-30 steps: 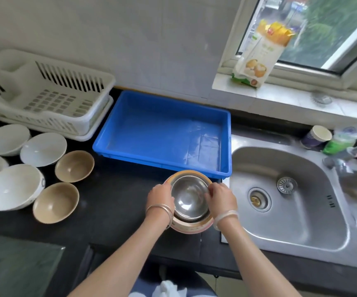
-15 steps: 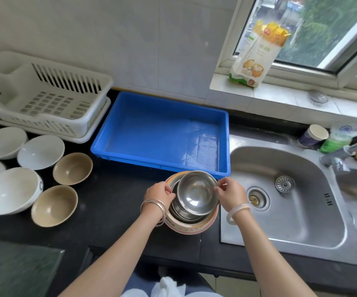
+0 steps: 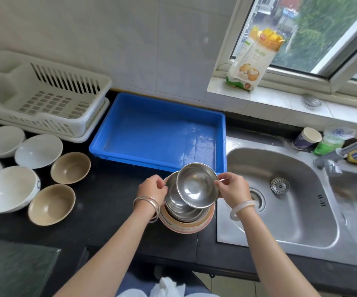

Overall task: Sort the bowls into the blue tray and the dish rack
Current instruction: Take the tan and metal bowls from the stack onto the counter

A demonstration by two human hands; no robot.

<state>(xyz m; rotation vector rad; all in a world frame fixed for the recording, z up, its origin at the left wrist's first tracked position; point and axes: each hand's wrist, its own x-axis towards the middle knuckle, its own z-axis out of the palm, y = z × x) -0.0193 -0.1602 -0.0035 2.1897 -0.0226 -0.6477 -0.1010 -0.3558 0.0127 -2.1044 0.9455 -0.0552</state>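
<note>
A steel bowl (image 3: 196,185) is lifted and tilted above a stack of steel bowls (image 3: 174,202) nested in a pink bowl (image 3: 186,226) on the black counter. My right hand (image 3: 232,188) pinches the lifted bowl's right rim. My left hand (image 3: 151,188) grips the left rim of the stack. Just behind them, the blue tray (image 3: 158,163) is empty. At the back left stands the white dish rack (image 3: 44,99), also empty. Left of the tray lie two tan bowls (image 3: 70,168) and several white bowls (image 3: 8,187).
A steel sink (image 3: 280,196) lies right of the stack, with a faucet (image 3: 342,151) at its far side. A paper cup (image 3: 307,138) and a green bottle (image 3: 332,140) stand behind it. A food packet (image 3: 254,61) leans on the window sill.
The top steel bowl has come up out of the stack and shifted right and toward the tray, held by my right hand. My left hand stays on the stack.
</note>
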